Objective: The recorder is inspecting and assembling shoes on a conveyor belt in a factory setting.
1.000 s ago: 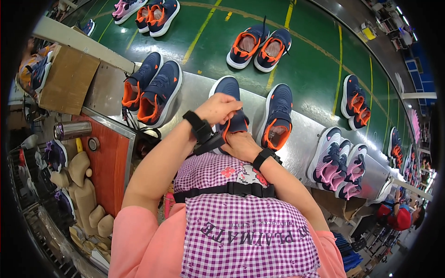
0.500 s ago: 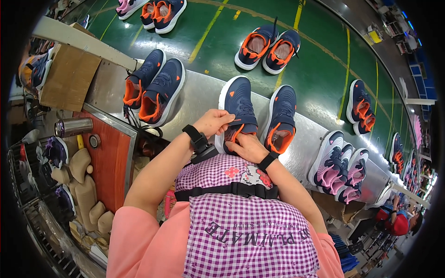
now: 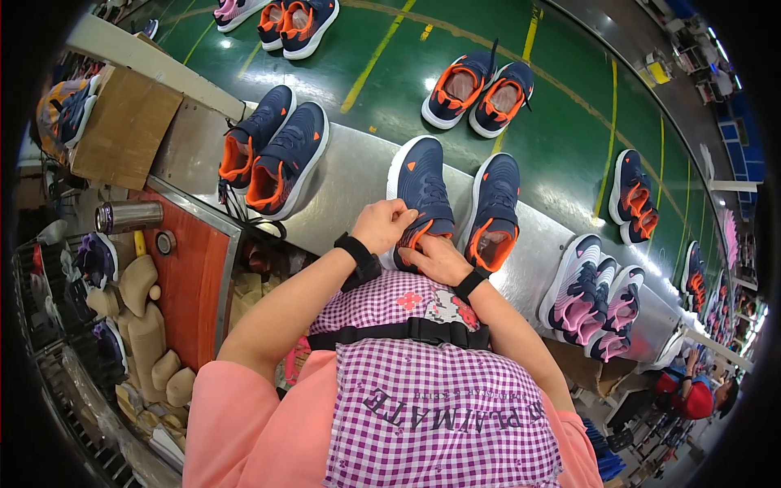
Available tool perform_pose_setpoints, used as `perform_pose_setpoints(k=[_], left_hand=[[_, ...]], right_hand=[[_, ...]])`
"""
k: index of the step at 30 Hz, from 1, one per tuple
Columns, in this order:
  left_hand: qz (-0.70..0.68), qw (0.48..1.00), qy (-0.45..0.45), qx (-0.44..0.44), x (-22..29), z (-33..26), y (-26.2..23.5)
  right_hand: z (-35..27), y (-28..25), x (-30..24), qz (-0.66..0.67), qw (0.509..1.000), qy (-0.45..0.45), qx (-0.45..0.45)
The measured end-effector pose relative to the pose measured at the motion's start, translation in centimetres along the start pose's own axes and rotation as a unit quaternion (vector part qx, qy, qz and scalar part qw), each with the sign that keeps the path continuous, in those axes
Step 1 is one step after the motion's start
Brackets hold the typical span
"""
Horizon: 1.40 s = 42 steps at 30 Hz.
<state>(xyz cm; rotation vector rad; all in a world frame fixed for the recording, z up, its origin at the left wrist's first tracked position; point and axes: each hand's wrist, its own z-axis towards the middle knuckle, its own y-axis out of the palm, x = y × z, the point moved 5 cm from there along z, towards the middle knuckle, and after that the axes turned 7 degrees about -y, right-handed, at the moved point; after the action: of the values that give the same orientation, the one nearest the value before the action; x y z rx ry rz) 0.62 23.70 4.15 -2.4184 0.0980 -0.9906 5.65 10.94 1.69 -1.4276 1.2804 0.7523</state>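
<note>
A navy sneaker (image 3: 425, 172) with orange lining and a white sole stands on the metal ledge in front of me, toe pointing away. My left hand (image 3: 384, 226) is closed in a pinch at the left edge of its strap (image 3: 431, 230). My right hand (image 3: 443, 262) grips the shoe at its opening; the fingertips are hidden inside and the thumb lies over the collar. Just to the right, apart from my hands, stands the matching sneaker (image 3: 495, 189).
Another navy pair (image 3: 286, 159) stands left on the metal ledge (image 3: 358, 150), with pink-and-grey sneakers (image 3: 579, 285) at the right. Beyond lies a green conveyor belt (image 3: 561, 122) carrying more shoes. A cardboard piece (image 3: 126, 130) and a red-brown board (image 3: 191, 285) are at the left.
My left hand has shifted slightly down and its wrist has turned, still at the strap's edge. My right hand stays at the shoe opening. Shoes on the belt appear slightly farther right.
</note>
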Motion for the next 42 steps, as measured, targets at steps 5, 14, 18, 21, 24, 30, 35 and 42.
perform_pose_setpoints(k=[5, 14, 18, 21, 24, 30, 35, 42], left_hand=[[0.006, 0.997, -0.002, 0.072, -0.9, -0.5, 0.7], [-0.240, 0.968, -0.053, -0.050, -5.4, 2.2, 1.4], [-0.274, 0.957, -0.085, -0.046, -6.9, 1.2, 1.6], [-0.210, 0.970, -0.108, -0.049, -7.3, 1.8, 1.0], [-0.185, 0.975, -0.111, -0.050, -8.1, 2.1, 1.0], [-0.292, 0.955, -0.027, -0.035, -8.7, 2.3, 1.0], [-0.266, 0.960, -0.037, -0.074, -7.5, 3.5, 4.0], [-0.190, 0.973, -0.036, -0.127, -4.1, 4.5, 6.3]], right_hand=[[0.2, 0.1, 0.1, 0.009, 1.000, 0.005, -0.009], [1.3, 0.6, -1.0, -0.125, 0.992, -0.009, 0.032], [2.1, 1.1, -3.0, -0.167, 0.985, -0.025, 0.040], [2.6, 1.6, -2.6, -0.185, 0.982, 0.030, -0.018], [1.8, 1.6, -2.4, -0.182, 0.983, 0.020, 0.024], [-5.7, -4.2, -5.3, -0.268, 0.917, -0.088, 0.281], [-9.7, -5.0, -2.4, -0.365, 0.898, 0.030, 0.242], [-9.2, -4.7, -2.1, -0.295, 0.925, -0.032, 0.235]])
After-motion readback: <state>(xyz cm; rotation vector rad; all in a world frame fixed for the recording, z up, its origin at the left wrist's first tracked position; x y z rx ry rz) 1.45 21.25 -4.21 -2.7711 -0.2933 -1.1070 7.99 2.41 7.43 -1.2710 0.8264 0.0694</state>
